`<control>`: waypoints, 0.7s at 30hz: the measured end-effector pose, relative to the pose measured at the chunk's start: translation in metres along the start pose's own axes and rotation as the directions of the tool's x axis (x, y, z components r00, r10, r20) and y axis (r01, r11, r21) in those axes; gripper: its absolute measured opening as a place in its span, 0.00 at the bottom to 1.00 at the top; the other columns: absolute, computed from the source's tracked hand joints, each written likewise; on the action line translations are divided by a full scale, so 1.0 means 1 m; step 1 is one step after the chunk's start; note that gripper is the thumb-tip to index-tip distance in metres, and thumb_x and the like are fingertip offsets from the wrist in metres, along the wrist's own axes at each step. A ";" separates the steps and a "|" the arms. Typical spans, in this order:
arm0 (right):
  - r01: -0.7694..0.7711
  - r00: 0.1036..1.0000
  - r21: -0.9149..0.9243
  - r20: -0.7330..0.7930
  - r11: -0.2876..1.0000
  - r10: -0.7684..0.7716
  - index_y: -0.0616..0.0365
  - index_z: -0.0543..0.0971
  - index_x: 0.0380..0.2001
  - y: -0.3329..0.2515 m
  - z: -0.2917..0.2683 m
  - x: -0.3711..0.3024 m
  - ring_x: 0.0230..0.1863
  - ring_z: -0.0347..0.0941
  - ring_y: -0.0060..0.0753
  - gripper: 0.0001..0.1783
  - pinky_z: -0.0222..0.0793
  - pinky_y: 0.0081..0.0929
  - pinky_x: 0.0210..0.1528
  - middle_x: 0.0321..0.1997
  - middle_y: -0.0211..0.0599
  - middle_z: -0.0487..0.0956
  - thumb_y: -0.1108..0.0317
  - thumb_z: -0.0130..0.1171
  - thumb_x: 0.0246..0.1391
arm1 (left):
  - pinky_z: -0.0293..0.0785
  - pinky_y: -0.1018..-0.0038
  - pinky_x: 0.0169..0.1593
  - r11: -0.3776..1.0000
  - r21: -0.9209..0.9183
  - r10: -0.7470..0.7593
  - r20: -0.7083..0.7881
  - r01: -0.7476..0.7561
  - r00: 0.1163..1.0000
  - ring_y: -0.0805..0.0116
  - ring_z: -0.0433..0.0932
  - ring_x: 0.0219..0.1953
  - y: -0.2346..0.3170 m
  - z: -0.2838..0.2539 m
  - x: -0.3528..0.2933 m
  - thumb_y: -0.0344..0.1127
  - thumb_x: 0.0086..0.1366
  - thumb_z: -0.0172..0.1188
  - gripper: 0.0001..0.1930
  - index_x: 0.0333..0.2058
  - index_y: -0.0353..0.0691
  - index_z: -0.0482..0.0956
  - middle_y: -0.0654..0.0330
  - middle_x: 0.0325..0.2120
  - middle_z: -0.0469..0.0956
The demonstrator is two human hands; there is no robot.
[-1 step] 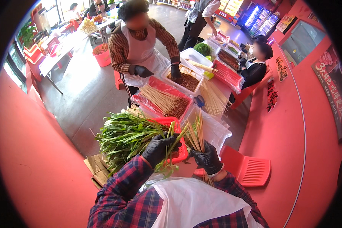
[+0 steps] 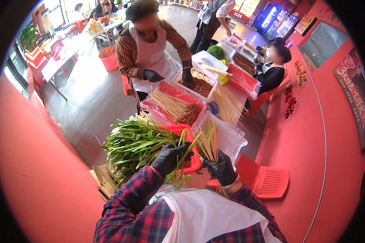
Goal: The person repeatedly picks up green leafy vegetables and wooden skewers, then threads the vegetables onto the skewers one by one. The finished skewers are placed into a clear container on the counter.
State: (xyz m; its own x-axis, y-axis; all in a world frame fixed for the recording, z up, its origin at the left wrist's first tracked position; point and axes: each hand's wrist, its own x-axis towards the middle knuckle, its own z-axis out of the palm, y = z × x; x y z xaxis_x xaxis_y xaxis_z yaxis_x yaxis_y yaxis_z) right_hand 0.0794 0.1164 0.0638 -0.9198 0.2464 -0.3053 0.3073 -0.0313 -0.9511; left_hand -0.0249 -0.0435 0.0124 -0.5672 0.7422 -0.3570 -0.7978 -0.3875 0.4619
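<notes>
Currently, your L black-gloved hand (image 2: 168, 158) pinches slim green stems (image 2: 184, 155), R black-gloved hand (image 2: 222, 169) clasps thin tan wooden sticks (image 2: 207, 146); no. finished unclear, large leafy green heap (image 2: 140, 141) apparently left.

- We wear glossy, creased gloves (image 2: 166, 160).
- Our skewers (image 2: 210, 146) look like matt wood.
- Our sleeves (image 2: 134, 188) are matt cloth.
- Our apron (image 2: 215, 210) looks smooth.
- The basket (image 2: 196, 163) is glossy plastic.

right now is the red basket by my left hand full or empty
The red basket is not empty: leafy greens lie in it and spread past its left side. How full, I cannot tell.
</notes>
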 end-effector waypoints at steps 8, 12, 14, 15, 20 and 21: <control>-0.003 1.000 -0.045 0.009 0.999 0.004 0.60 0.70 0.29 0.001 -0.001 0.000 0.13 0.62 0.15 0.05 0.58 0.16 0.14 0.18 0.29 0.72 0.76 0.51 0.44 | 0.75 0.68 0.36 1.000 0.003 -0.024 0.038 0.024 0.999 0.65 0.75 0.29 0.002 -0.004 -0.002 0.30 0.56 0.51 0.09 0.36 0.35 0.70 0.57 0.28 0.74; 0.005 1.000 -0.055 0.010 0.998 -0.005 0.60 0.70 0.29 0.002 -0.001 0.000 0.13 0.62 0.15 0.05 0.58 0.16 0.14 0.18 0.29 0.72 0.76 0.50 0.44 | 0.75 0.68 0.35 0.999 0.040 -0.010 0.023 0.009 1.000 0.65 0.75 0.28 0.004 0.000 -0.003 0.28 0.55 0.52 0.08 0.34 0.35 0.70 0.58 0.27 0.74; -0.002 1.000 -0.047 0.009 0.999 0.002 0.61 0.70 0.29 0.000 -0.001 0.000 0.13 0.62 0.15 0.05 0.58 0.16 0.14 0.18 0.29 0.72 0.76 0.50 0.45 | 0.75 0.69 0.34 0.999 0.044 0.001 0.014 -0.002 1.000 0.66 0.75 0.28 0.005 0.002 -0.003 0.27 0.54 0.52 0.08 0.34 0.34 0.70 0.58 0.27 0.74; -0.007 1.000 -0.040 0.012 0.999 0.007 0.61 0.70 0.29 -0.002 -0.001 0.000 0.13 0.62 0.15 0.05 0.58 0.16 0.14 0.18 0.28 0.72 0.76 0.50 0.45 | 0.75 0.69 0.34 0.999 0.047 0.007 0.009 -0.007 1.000 0.66 0.75 0.28 0.005 0.001 -0.002 0.27 0.54 0.52 0.08 0.34 0.34 0.71 0.57 0.27 0.74; -0.001 1.000 -0.047 0.017 0.999 0.001 0.61 0.70 0.28 -0.001 -0.001 0.001 0.13 0.62 0.15 0.05 0.59 0.16 0.15 0.18 0.28 0.72 0.76 0.50 0.44 | 0.75 0.72 0.31 0.993 0.096 0.079 -0.044 -0.074 0.996 0.68 0.75 0.25 0.003 0.002 -0.001 0.25 0.52 0.54 0.07 0.31 0.34 0.72 0.58 0.24 0.74; 0.002 1.000 -0.049 0.018 0.999 -0.002 0.60 0.70 0.28 -0.001 -0.001 0.001 0.13 0.62 0.15 0.05 0.59 0.16 0.15 0.18 0.28 0.72 0.76 0.50 0.44 | 0.75 0.73 0.30 0.989 0.117 0.104 -0.066 -0.096 0.992 0.68 0.75 0.24 0.002 0.004 -0.002 0.25 0.51 0.55 0.06 0.31 0.34 0.72 0.58 0.24 0.74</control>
State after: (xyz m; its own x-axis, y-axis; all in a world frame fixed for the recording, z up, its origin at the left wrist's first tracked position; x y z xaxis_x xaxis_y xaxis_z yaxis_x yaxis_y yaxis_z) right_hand 0.0789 0.1179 0.0645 -0.9246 0.2286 -0.3047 0.3168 0.0173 -0.9483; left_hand -0.0246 -0.0433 0.0177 -0.6595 0.6602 -0.3595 -0.7103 -0.3906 0.5856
